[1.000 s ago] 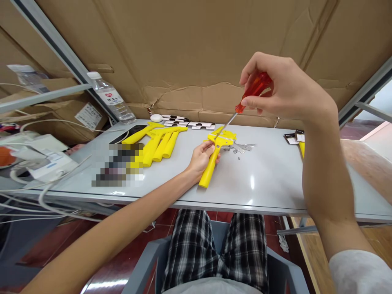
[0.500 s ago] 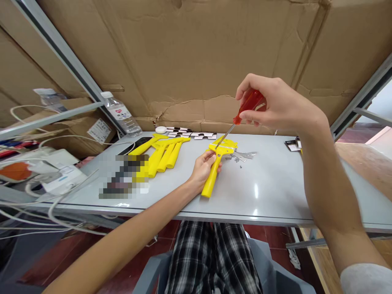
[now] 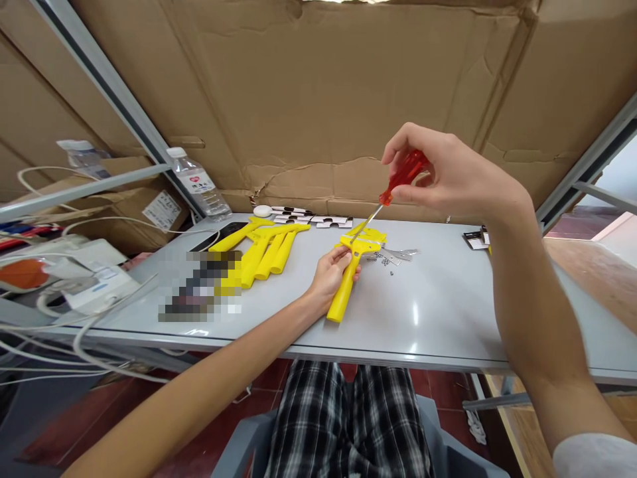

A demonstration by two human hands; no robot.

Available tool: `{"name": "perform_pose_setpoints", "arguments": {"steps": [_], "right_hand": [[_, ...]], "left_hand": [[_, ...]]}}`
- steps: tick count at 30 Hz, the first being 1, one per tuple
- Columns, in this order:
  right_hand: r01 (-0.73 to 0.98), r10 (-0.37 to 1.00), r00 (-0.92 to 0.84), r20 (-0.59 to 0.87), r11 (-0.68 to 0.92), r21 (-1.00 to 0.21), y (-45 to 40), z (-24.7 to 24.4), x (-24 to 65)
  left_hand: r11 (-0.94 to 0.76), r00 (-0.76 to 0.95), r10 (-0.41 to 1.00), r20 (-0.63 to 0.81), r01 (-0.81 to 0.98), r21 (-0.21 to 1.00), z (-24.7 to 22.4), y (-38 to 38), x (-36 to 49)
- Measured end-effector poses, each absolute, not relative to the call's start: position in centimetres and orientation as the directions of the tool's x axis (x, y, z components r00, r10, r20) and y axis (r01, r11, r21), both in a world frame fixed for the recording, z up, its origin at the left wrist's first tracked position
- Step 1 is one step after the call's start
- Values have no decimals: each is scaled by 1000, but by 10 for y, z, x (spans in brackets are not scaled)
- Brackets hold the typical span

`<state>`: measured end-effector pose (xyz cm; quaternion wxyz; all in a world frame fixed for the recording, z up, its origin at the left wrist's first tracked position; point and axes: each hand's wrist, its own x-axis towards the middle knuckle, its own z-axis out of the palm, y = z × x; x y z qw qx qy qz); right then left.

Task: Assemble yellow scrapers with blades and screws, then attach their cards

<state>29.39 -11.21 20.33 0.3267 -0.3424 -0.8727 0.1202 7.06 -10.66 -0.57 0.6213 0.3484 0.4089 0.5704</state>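
Quick look at this bench setup: the person's left hand is closed around a yellow plastic scraper, right up at the neck under the wide head. The scraper sits around the middle of a grey table, and I can't tell if its butt end is resting on the top or just above it. Its long axis runs diagonally, with the head pointing away from the person and up-right in the view, and the handle angling back toward the near table edge.

That scraper looks light and pretty stiff, though the glossy plastic could get a bit slippery. The chunky handle seems like the obvious place to grab it.

The right hand is pinching a screwdriver by its translucent red handle, fingertips only, no full fist. The thin steel shaft slants down-left to the scraper head, and the tip is right at it, but I can't tell if it's actually seated in anything.

Just beside the scraper head are some thin metal blades and a few tiny screws. More yellow scraper handles lie in a bunch to the left.
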Motion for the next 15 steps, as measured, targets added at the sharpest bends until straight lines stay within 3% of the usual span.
{"name": "perform_pose_setpoints", "arguments": {"steps": [8,15], "right_hand": [[563,683,-531,501,726,-394,-107,201,297],[530,694,-539,478,720,-448,-111,204,296]], "left_hand": [[98,6,994,-105,-416,904,-6,-107,71],[114,6,992,-123,-415,903,-6,-106,70]]}}
